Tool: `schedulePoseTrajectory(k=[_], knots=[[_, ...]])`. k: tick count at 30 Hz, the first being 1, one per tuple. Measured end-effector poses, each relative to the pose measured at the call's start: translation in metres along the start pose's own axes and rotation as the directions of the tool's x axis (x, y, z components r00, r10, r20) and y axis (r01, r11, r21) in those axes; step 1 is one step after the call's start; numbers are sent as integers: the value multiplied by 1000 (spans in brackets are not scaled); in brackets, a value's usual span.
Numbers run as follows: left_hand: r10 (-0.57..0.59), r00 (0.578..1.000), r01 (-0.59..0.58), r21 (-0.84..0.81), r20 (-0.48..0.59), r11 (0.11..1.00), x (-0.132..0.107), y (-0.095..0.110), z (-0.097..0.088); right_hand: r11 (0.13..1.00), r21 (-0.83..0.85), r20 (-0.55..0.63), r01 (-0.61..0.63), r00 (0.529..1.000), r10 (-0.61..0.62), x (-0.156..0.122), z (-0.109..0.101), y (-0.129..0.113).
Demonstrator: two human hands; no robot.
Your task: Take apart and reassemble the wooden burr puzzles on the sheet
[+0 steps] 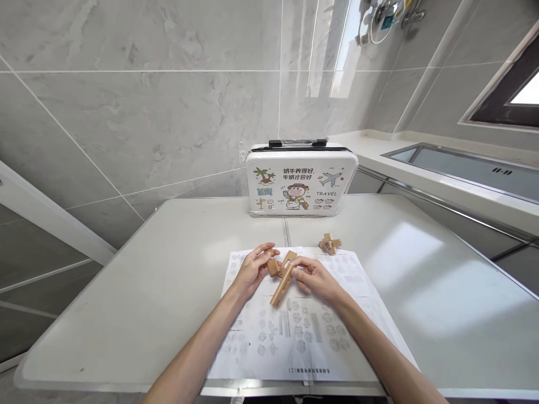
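Observation:
Over the sheet of paper, my left hand point(252, 272) pinches a small cluster of notched wooden puzzle pieces point(273, 267). My right hand point(316, 278) has its thumb and fingers closed on a long wooden puzzle bar point(281, 289), which slants down toward me. Another slotted wooden piece point(289, 257) shows just behind the bar, against the cluster; I cannot tell whether they are joined. Beyond my right hand, a cross-shaped wooden puzzle point(329, 243) sits at the paper's far edge. Printed diagrams cover the paper sheet point(353, 342), which lies upside down to me.
A white cartoon-printed case point(301, 185) with a black handle stands at the back of the white folding table point(138, 314). Grey tiled wall point(147, 123) rises behind it. A counter with a sink point(467, 168) runs along the right, below wall-mounted pipe fittings point(387, 14).

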State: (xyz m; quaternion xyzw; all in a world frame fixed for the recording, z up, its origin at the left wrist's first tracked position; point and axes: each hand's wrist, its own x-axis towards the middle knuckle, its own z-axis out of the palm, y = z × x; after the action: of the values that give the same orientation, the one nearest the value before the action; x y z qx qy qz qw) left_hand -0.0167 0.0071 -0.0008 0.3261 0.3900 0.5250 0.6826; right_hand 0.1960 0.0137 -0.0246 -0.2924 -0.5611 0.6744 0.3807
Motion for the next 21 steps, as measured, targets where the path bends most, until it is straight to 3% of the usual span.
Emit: schedulePoseTrajectory(k=[3, 7, 13, 17, 21], knots=[[47, 999, -45, 56, -25, 997, 3, 2, -4, 999, -24, 1, -25, 1000, 25, -1, 3, -3], [158, 987, -140, 269, -44, 953, 2, 1, -3, 999, -33, -193, 35, 980, -41, 4, 2, 0], [311, 950, -235, 617, -17, 751, 1, -10, 2, 991, -132, -482, 21, 872, -82, 9, -4, 4], [356, 934, -238, 714, -17, 658, 2, -13, 1, 929, -366, -550, -52, 817, -171, 9, -5, 7], [402, 915, -204, 817, -38, 540, 3, -11, 0, 874, -472, -557, -118, 808, -192, 9, -7, 10]])
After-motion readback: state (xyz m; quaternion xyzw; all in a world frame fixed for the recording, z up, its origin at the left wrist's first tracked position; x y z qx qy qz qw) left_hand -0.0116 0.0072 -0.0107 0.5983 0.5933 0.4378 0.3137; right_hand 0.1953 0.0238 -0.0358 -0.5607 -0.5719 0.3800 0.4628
